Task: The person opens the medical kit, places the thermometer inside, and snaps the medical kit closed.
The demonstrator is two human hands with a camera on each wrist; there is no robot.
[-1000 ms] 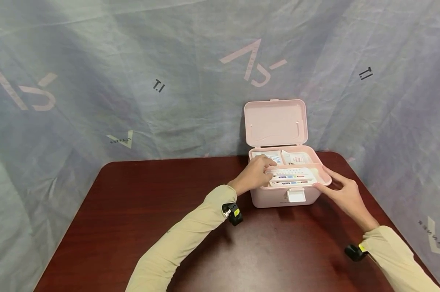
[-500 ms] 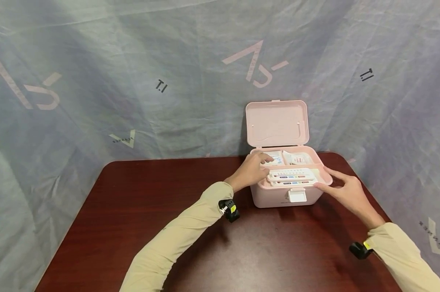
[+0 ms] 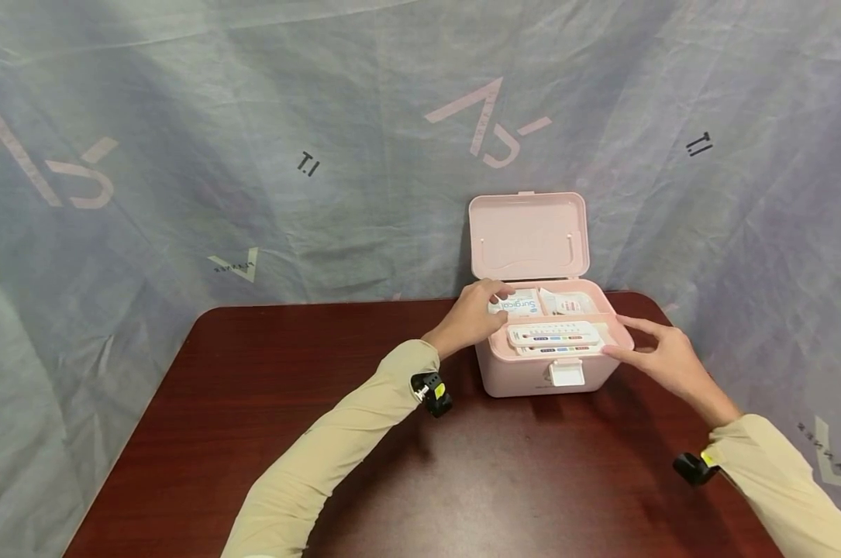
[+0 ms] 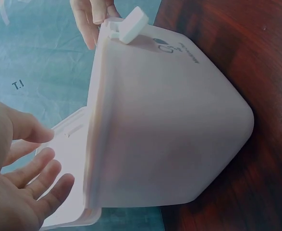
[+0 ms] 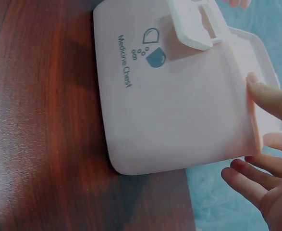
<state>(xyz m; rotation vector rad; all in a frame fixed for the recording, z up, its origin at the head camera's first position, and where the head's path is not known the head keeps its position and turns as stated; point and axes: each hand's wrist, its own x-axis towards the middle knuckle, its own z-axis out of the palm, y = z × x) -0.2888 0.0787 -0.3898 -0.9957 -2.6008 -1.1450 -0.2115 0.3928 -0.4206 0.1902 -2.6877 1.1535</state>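
Observation:
A pink medicine chest (image 3: 525,376) stands with its lid (image 3: 528,236) raised. Its front compartment contains white thermometer-like cards (image 3: 554,335) with printed scales and coloured bars. Behind them lie a white packet marked "Surgical" (image 3: 522,304) and, across a divider, another white packet (image 3: 566,302). My left hand (image 3: 473,316) hovers over the chest's left rim, fingers loosely bent and apart, with nothing between them in the left wrist view. My right hand (image 3: 664,363) holds the right front corner, thumb at the front rim and fingers along the side.
The chest rests near the back right of a dark red-brown table (image 3: 308,364). A white latch (image 3: 566,373) hangs down from its front. Close behind the table hangs a grey printed cloth (image 3: 364,194).
My left hand has withdrawn from over the cards toward the back left, uncovering the cards' left end and the "Surgical" packet. My right hand keeps its place on the chest.

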